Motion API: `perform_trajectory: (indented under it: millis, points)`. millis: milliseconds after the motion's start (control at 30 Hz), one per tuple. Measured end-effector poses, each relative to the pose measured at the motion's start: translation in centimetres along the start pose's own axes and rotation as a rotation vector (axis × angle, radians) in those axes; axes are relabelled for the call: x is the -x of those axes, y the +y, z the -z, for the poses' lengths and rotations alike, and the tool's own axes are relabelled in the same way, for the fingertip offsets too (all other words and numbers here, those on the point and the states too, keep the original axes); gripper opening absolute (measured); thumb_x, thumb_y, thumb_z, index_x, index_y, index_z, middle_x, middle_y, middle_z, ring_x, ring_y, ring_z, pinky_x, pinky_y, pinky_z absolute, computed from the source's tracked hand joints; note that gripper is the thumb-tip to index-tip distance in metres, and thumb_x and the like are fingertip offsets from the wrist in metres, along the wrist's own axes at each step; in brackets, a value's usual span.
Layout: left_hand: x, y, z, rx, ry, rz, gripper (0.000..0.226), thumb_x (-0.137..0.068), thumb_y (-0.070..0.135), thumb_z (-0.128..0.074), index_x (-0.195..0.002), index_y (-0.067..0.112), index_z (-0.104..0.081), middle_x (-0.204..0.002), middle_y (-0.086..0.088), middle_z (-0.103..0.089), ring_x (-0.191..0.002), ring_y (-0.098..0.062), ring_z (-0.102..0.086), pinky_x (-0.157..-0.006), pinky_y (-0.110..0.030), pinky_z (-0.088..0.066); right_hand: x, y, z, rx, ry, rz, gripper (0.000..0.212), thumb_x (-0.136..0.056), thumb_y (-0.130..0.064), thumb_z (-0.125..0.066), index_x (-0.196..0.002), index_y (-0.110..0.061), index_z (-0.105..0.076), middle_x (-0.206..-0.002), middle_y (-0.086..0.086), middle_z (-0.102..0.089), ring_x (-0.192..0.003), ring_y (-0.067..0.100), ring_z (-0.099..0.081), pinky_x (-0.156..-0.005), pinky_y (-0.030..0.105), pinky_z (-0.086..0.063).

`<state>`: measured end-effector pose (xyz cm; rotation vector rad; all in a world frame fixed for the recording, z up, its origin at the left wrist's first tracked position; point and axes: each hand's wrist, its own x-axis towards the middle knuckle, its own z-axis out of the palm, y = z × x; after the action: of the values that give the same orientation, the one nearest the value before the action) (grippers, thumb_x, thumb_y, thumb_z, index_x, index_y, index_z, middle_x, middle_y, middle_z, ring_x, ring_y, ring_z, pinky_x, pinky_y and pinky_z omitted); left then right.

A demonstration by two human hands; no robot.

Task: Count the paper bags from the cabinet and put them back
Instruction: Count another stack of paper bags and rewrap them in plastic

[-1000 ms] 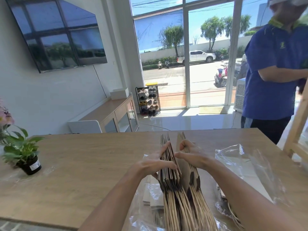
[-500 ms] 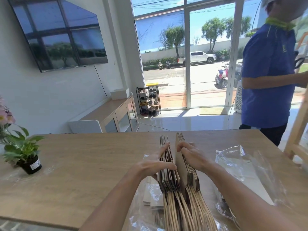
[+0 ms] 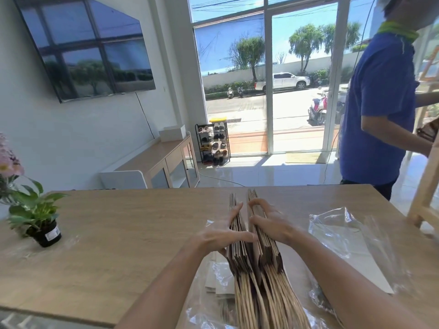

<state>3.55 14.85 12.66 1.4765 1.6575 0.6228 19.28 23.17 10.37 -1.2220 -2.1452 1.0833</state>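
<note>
Half a second on, my left hand [image 3: 218, 233] and right hand [image 3: 273, 224] keep the same places on the stack of flat brown paper bags [image 3: 251, 257]. The split between its two bundles is no wider. The bystander in a blue shirt [image 3: 380, 110], beyond the far right corner of the pale wooden table [image 3: 118, 233], has shifted further right, one arm lowered beside a light wooden frame [image 3: 425, 198].

The bags stand on edge at the table's near middle, parted into a left and a right bundle, their paper handles trailing toward me. My left hand clasps the left bundle, fingers along its side and thumb over the top. My right hand curls over the right bundle, thumb in the gap. Crumpled clear plastic wrap [image 3: 344, 233] lies on the table, right of the bags.
</note>
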Motion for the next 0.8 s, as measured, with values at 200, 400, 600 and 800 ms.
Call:
perform_trajectory:
  millis: [200,400,600,800]
  points:
    - [0.8,0.7,0.1,0.102,-0.044,0.026,0.097,-0.063,0.028,-0.052,-0.148,0.054,-0.014,-0.156,-0.002,-0.023,-0.124,-0.022,-0.042,-0.072,-0.031,-0.056,-0.2,-0.1,0.1,-0.014,-0.012,0.007,0.02,-0.088,-0.031,-0.045,-0.082,-0.047,-0.056,-0.125,0.008,-0.049,-0.111,0.023,-0.046,-0.097,0.043,-0.04]
    - [0.9,1.0,0.0,0.089,-0.052,0.021,0.092,-0.074,0.013,-0.051,-0.152,0.047,-0.013,-0.125,0.005,-0.04,-0.092,-0.005,-0.057,-0.063,-0.024,-0.055,-0.1,-0.2,0.1,0.05,0.021,0.002,0.025,-0.078,-0.058,-0.064,-0.079,-0.038,-0.048,-0.117,0.004,-0.048,-0.103,0.021,-0.048,-0.079,0.033,-0.038]
    - [1.0,1.0,0.0,0.053,-0.034,0.055,0.097,-0.063,0.025,-0.055,-0.146,0.058,-0.016,-0.147,0.0,-0.036,-0.115,-0.022,-0.054,-0.069,-0.029,-0.056,-0.2,-0.2,0.1,0.062,0.009,0.018,0.018,-0.08,-0.046,-0.064,-0.081,-0.038,-0.049,-0.119,0.005,-0.049,-0.103,0.021,-0.048,-0.078,0.032,-0.036]
    - [1.4,1.4,0.0,0.062,-0.015,0.061,0.098,-0.061,0.026,-0.054,-0.146,0.057,-0.017,-0.124,0.004,-0.044,-0.099,-0.008,-0.052,-0.072,-0.027,-0.055,-0.2,0.4,0.1,-0.046,-0.007,0.005,0.02,-0.084,-0.04,-0.049,-0.102,-0.047,-0.049,-0.128,0.005,-0.045,-0.112,0.021,-0.044,-0.086,0.032,-0.034]
